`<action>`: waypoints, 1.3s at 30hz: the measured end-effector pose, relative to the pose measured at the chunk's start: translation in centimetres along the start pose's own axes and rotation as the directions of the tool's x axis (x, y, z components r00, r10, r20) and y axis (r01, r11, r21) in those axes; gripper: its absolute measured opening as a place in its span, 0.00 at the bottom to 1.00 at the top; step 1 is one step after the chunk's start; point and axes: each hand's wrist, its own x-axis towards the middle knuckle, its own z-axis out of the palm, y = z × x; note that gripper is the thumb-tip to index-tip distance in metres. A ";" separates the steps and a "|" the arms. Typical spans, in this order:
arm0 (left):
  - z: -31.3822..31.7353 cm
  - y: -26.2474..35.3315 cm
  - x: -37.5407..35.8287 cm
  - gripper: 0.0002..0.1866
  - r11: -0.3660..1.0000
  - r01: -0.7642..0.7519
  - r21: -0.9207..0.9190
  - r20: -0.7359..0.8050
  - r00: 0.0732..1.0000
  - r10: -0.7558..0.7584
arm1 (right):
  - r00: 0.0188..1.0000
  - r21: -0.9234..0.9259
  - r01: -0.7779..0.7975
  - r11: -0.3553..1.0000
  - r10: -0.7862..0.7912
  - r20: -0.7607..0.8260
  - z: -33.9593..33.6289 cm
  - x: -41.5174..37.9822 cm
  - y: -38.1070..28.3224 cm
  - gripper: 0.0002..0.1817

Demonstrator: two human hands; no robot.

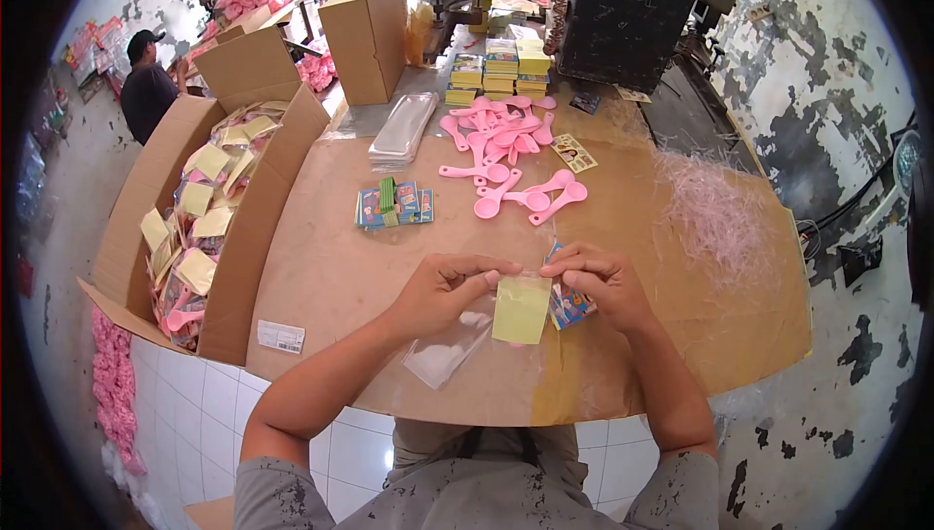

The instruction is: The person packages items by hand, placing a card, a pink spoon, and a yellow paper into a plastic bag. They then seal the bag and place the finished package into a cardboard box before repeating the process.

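Between my hands is a small clear plastic bag with a pale yellow card (pixel 521 310) in it, near the front of the cardboard-covered table. My left hand (pixel 449 289) pinches the bag's top edge at its left corner. My right hand (pixel 605 287) grips the same edge at the right, fingers bent. Blue printed cards (pixel 568 308) lie partly hidden beneath my right hand. A flat clear plastic bag (pixel 446 355) rests under my left wrist. Beyond my hands, pink measuring spoons (pixel 502 136) lie in a loose pile.
A carton (pixel 229 277) of filled bags stands at the left. Banded cards (pixel 394 205), a stack of clear bags (pixel 403 129) and card stacks (pixel 501 65) lie farther back. Plastic strands (pixel 715 214) cover the right side. A person (pixel 151 88) is at the far left.
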 end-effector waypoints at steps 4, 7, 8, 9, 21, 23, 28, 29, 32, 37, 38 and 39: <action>0.4 1.2 -0.2 0.15 0.961 0.155 -0.229 -0.019 0.986 -0.163 | 1.000 -0.094 0.007 0.996 -0.010 -0.026 0.5 -0.1 -0.4 0.09; 0.3 0.4 0.1 0.15 0.981 0.135 -0.136 -0.017 0.990 -0.138 | 1.000 -0.085 0.013 0.996 -0.016 -0.025 0.7 -0.1 0.3 0.09; 0.2 -0.1 0.2 0.16 0.994 0.089 -0.058 -0.020 0.996 -0.090 | 1.000 -0.079 0.006 0.997 -0.008 -0.028 0.7 -0.1 0.3 0.09; 0.2 -0.3 0.3 0.16 0.999 0.042 0.020 -0.019 0.999 -0.042 | 1.000 -0.074 -0.001 0.997 -0.002 -0.030 0.7 0.0 0.2 0.09; -0.2 -0.3 0.4 0.15 0.998 0.046 0.031 -0.091 0.995 -0.043 | 0.990 -0.075 -0.133 0.988 0.136 0.035 1.9 -0.4 0.1 0.24; -0.2 -0.4 0.5 0.16 1.000 0.003 0.011 -0.102 0.995 -0.002 | 0.988 -0.059 -0.145 0.988 0.147 0.038 1.8 -0.2 0.5 0.22; 1.5 0.2 0.5 0.15 0.991 -0.053 -0.122 -0.128 0.991 0.037 | 0.995 -0.023 -0.096 0.995 0.097 0.015 1.3 -0.3 0.0 0.20; 0.5 -0.3 0.3 0.14 1.000 0.000 -0.002 -0.028 1.000 0.000 | 0.997 0.004 -0.080 0.997 0.080 -0.011 1.2 -0.3 0.0 0.20; -0.7 0.4 0.1 0.11 0.998 0.048 0.030 0.053 0.997 -0.049 | 0.994 0.038 -0.053 0.998 0.056 -0.092 0.8 -0.4 0.1 0.19; -3.7 4.5 0.9 0.14 0.841 -0.540 0.024 -0.789 0.506 0.348 | 0.972 -0.034 -0.098 0.995 0.089 -0.217 -0.2 -0.1 -0.3 0.16; -4.3 4.9 1.3 0.14 0.812 -0.584 -0.006 -0.800 0.489 0.346 | 0.971 -0.117 -0.107 0.987 0.079 -0.224 -0.2 -0.1 -0.5 0.17; -4.9 5.1 1.5 0.15 0.779 -0.626 -0.037 -0.810 0.476 0.344 | 0.970 -0.200 -0.117 0.973 0.069 -0.234 -0.2 0.0 -0.7 0.17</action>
